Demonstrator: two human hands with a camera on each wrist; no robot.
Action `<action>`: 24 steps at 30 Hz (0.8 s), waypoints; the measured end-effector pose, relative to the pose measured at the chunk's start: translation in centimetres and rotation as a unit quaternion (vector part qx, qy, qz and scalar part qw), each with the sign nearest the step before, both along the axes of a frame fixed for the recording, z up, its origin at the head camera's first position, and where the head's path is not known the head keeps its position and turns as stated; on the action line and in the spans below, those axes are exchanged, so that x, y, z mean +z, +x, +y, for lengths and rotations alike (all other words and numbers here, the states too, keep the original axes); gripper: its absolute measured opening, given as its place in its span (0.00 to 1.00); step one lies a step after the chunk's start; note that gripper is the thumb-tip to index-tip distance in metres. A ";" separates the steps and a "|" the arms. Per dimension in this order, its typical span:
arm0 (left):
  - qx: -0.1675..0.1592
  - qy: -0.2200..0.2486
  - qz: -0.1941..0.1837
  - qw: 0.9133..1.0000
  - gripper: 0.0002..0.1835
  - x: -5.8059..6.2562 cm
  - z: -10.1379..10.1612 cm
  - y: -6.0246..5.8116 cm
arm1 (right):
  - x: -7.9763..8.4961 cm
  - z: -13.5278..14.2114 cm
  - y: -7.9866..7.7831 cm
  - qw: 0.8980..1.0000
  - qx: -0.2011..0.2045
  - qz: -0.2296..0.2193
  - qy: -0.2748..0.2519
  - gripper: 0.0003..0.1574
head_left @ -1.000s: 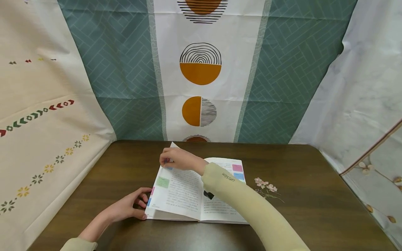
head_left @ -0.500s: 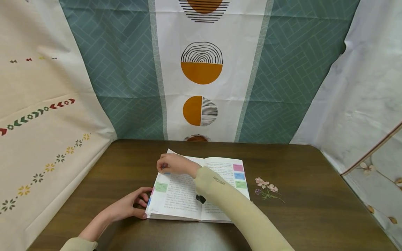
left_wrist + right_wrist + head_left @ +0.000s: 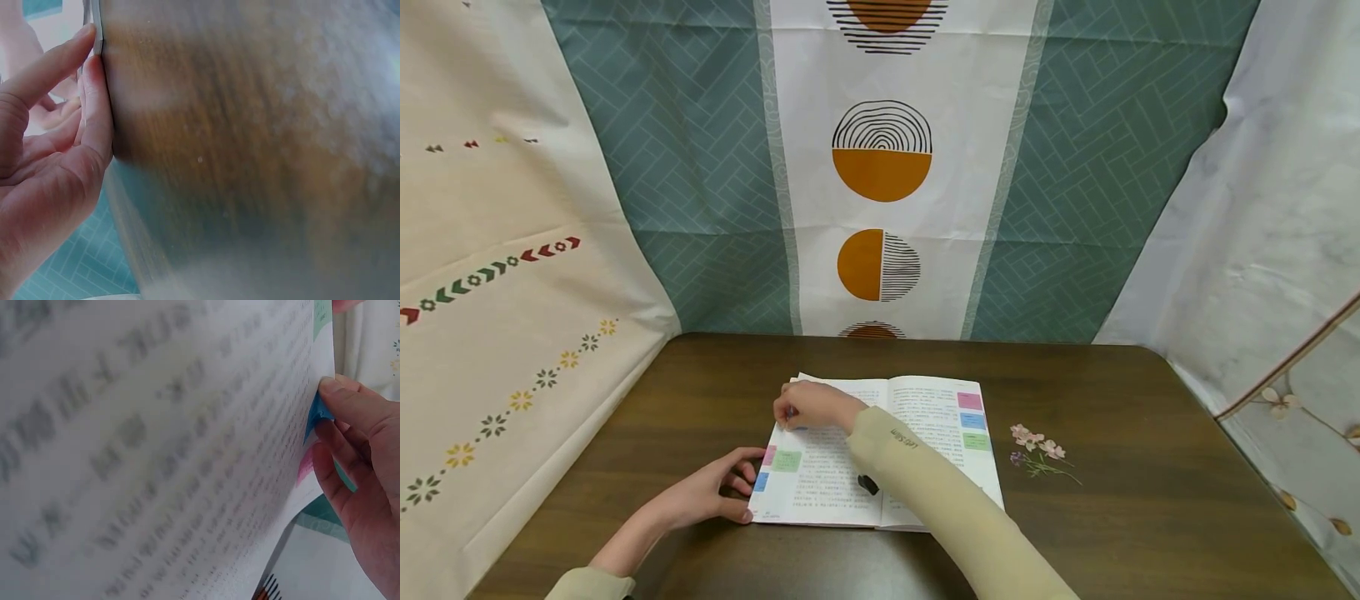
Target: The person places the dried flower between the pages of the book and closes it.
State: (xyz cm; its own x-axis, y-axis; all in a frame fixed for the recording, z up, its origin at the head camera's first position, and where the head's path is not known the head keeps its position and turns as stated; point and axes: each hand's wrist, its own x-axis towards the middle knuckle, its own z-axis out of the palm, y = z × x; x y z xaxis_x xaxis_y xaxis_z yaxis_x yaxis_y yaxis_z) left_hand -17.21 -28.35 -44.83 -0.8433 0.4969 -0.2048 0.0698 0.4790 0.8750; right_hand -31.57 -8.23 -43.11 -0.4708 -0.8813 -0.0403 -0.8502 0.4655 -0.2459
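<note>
An open book (image 3: 925, 421) lies on the dark wooden table, with coloured sticky notes along both outer page edges. My right hand (image 3: 808, 405) reaches across to the upper part of the left page. In the right wrist view its thumb and forefinger pinch the page edge at a blue sticky note (image 3: 317, 415), which is bent. A pink sticky note (image 3: 305, 465) shows beside it. My left hand (image 3: 711, 492) holds the book's lower left corner. The left wrist view has its thumb and fingers against the book's edge (image 3: 98, 31). My right sleeve covers part of both pages.
A small sprig of pink and purple flowers (image 3: 1051, 450) lies right of the book on the table (image 3: 1150, 500). A patterned green and white cloth (image 3: 700, 167) hangs behind, a cream cloth (image 3: 490, 333) at left and a marbled white cloth (image 3: 1247, 208) at right.
My right hand has moved slightly left and down, bringing the lifted left page down against the pages beneath. More of the right page shows from behind the sleeve. My left hand has stayed in place.
</note>
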 end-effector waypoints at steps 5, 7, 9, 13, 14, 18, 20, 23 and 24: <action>-0.001 0.003 0.000 1.000 0.46 0.0 0.0 0.0 | -0.3 -0.1 0.2 1.000 -0.005 0.006 0.003 0.04; -0.001 0.003 0.001 1.000 0.46 0.0 0.0 0.0 | -0.3 -0.1 0.2 1.000 -0.007 0.005 0.001 0.04; -0.001 0.003 0.002 1.000 0.46 0.0 0.0 0.0 | -0.3 -0.1 0.3 1.000 -0.005 0.005 -0.003 0.04; 0.000 0.002 0.002 1.000 0.46 -0.1 0.1 0.0 | -0.2 0.0 0.4 1.000 -0.009 -0.008 -0.010 0.03; -0.001 0.001 0.002 1.000 0.46 -0.1 0.1 0.0 | -0.3 0.0 0.4 1.000 -0.012 -0.011 -0.010 0.03; -0.002 -0.001 0.005 1.000 0.46 -0.1 0.1 0.0 | -0.5 0.0 0.4 0.999 -0.024 -0.017 -0.011 0.04; 0.000 -0.001 0.006 1.000 0.46 -0.1 0.1 0.0 | -0.6 -0.1 0.3 0.999 -0.027 -0.014 -0.013 0.04; 0.007 -0.007 0.006 1.000 0.46 -0.1 0.2 -0.1 | -0.5 -0.1 0.3 0.999 -0.030 -0.009 -0.015 0.04; 0.010 -0.008 0.004 1.000 0.46 -0.1 0.2 -0.1 | -0.5 0.0 0.3 0.999 -0.032 -0.005 -0.014 0.04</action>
State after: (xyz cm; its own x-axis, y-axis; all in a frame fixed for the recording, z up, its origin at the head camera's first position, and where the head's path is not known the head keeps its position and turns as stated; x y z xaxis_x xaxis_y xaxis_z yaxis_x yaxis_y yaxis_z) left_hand -17.35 -28.16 -44.97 -0.8550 0.4761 -0.2056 0.0673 0.4950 0.8663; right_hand -31.26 -8.28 -43.62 -0.5255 -0.8505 -0.0218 -0.8166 0.5115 -0.2674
